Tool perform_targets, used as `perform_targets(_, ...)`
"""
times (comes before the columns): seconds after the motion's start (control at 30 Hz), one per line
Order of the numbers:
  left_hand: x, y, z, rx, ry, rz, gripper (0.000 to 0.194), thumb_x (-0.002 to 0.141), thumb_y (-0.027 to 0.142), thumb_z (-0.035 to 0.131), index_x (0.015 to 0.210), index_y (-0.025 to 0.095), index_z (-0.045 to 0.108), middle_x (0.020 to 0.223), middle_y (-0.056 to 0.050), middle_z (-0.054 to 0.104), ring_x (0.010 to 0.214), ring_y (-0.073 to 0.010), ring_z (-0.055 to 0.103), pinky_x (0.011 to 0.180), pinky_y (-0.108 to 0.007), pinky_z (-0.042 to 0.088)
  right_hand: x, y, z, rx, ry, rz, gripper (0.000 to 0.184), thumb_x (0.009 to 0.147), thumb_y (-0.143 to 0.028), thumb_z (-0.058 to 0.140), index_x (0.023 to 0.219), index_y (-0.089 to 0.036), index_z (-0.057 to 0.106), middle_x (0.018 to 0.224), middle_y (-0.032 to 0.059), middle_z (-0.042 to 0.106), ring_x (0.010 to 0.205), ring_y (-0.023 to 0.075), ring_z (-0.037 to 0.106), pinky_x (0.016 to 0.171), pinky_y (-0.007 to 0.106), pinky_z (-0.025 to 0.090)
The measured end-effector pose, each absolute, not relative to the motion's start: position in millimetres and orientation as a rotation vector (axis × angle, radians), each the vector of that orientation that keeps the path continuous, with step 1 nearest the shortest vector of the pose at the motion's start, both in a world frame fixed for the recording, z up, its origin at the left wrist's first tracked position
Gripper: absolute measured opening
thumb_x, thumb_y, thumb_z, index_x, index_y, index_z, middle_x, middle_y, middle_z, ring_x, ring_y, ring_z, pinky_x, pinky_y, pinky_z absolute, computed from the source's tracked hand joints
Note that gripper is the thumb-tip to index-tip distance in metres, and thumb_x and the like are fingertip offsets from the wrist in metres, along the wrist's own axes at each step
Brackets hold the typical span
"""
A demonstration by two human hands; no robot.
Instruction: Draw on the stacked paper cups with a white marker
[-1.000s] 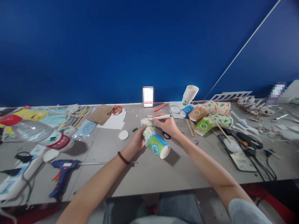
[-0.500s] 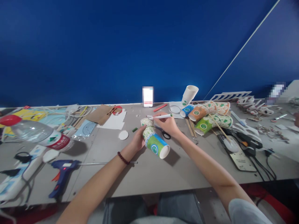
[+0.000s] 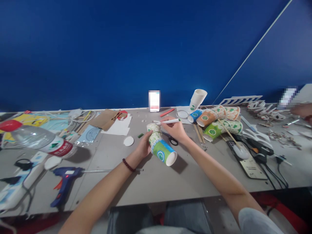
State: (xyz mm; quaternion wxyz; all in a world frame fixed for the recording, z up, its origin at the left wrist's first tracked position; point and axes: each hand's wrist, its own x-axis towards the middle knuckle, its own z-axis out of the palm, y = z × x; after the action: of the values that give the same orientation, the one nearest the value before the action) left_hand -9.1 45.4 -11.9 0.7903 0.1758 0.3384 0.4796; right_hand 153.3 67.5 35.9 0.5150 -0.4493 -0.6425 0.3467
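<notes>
My left hand (image 3: 144, 145) is wrapped round joined paper cups (image 3: 162, 153), tilted with a blue and green printed cup toward me and a pale leaf-patterned part at the far end. In my right hand (image 3: 176, 130) is a white marker (image 3: 170, 121) with green at its back end, pinched between the fingers. Its tip meets or nearly meets the far end of the cups; I cannot tell which. Dark-handled scissors (image 3: 173, 140) lie partly hidden behind my right hand. A small green piece (image 3: 140, 135) and a white disc (image 3: 128, 141) lie left of the cups.
A blue glue gun (image 3: 65, 182), a water bottle (image 3: 52, 139) and a power strip (image 3: 29, 182) occupy the left. On the right are joined cups (image 3: 214, 130), a cup stack (image 3: 198, 99), a phone (image 3: 253, 165) and a black glue gun (image 3: 260, 149). Another person's hand (image 3: 302, 110) shows far right.
At the far right, the other person's hand has come further into view over the table. My hands, the cups and the marker have barely shifted.
</notes>
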Motion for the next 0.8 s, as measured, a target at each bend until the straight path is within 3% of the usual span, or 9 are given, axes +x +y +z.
perform_targets(0.8, -7.2, 44.2, -7.5, 0.363, 0.736, 1.025, 0.033, 0.084, 0.029, 0.057, 0.107, 0.006, 0.065, 0.084, -0.012, 0.074, 0.083, -0.0258, 0.071, 0.082, -0.036, 0.056, 154.0, 67.5, 35.6, -1.108, -1.556, 0.786, 0.013, 0.075, -0.03, 0.06, 0.076, -0.018, 0.065, 0.076, 0.0025, 0.069, 0.068, 0.0159, 0.062, 0.06, 0.027, 0.047)
